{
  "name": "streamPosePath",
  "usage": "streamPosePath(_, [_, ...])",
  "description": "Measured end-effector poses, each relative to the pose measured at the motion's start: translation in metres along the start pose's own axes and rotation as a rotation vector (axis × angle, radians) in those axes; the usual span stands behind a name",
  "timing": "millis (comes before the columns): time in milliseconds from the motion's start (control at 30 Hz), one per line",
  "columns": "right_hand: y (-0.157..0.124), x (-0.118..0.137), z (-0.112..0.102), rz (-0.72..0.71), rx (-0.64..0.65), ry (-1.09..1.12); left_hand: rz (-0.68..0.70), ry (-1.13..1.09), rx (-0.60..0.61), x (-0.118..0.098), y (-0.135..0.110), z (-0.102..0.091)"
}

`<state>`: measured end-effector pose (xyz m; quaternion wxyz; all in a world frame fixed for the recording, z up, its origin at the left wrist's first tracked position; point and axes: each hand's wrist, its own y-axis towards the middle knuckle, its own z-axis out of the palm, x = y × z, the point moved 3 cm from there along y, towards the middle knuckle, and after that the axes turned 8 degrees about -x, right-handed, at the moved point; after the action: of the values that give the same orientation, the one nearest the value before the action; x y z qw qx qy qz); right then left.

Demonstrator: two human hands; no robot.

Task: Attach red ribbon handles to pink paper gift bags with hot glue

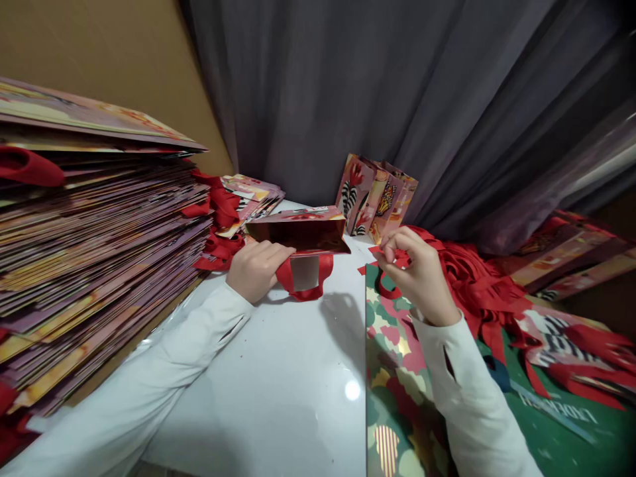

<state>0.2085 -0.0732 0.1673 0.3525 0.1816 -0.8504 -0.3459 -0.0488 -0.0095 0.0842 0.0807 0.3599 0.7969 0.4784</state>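
Note:
A small paper gift bag (303, 233) lies on its side on the white table (278, 371), its mouth towards me and a red ribbon handle (308, 278) hanging from it. My left hand (256, 267) grips the bag's near edge next to that handle. My right hand (420, 271) is closed in a pinch on a red ribbon strip (385, 255), just right of the bag. That hand hovers over a flat green flowered bag (397, 371).
A tall stack of flat printed bags (94, 245) with red handles fills the left. Three upright bags (377, 195) stand at the back before a dark curtain (397, 86). A heap of red ribbons (472, 278) and more flat bags (566, 344) lie at the right.

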Motion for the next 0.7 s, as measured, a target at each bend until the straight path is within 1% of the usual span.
streamPosePath(67, [-0.002, -0.009, -0.006, 0.034, 0.079, -0.082, 0.003, -0.004, -0.008, 0.0, 0.0, 0.0])
streamPosePath(200, [-0.015, -0.034, -0.008, 0.187, 0.391, -0.267, 0.0, 0.008, -0.028, 0.001, 0.001, 0.0])
streamPosePath(233, [-0.018, -0.039, -0.008, 0.221, 0.447, -0.295, 0.002, 0.011, -0.03, 0.001, 0.001, -0.001])
streamPosePath(300, [-0.02, -0.043, -0.008, 0.257, 0.49, -0.323, 0.005, 0.014, -0.033, 0.001, 0.001, -0.001])
streamPosePath(400, [-0.015, -0.038, -0.008, 0.248, 0.47, -0.287, 0.007, 0.011, -0.039, 0.001, 0.002, -0.001])
streamPosePath(500, [-0.006, -0.021, -0.007, 0.159, 0.413, -0.191, 0.011, 0.003, -0.043, 0.0, 0.002, -0.001])
streamPosePath(600, [-0.004, 0.002, 0.003, -0.05, 0.337, -0.132, 0.032, 0.009, -0.032, -0.004, 0.002, 0.0])
streamPosePath(633, [-0.006, 0.01, 0.009, -0.134, 0.32, -0.158, 0.05, 0.017, -0.027, -0.006, 0.002, 0.0])
streamPosePath(700, [-0.013, 0.021, 0.027, -0.285, 0.304, -0.293, 0.092, 0.033, -0.023, -0.012, 0.002, 0.001])
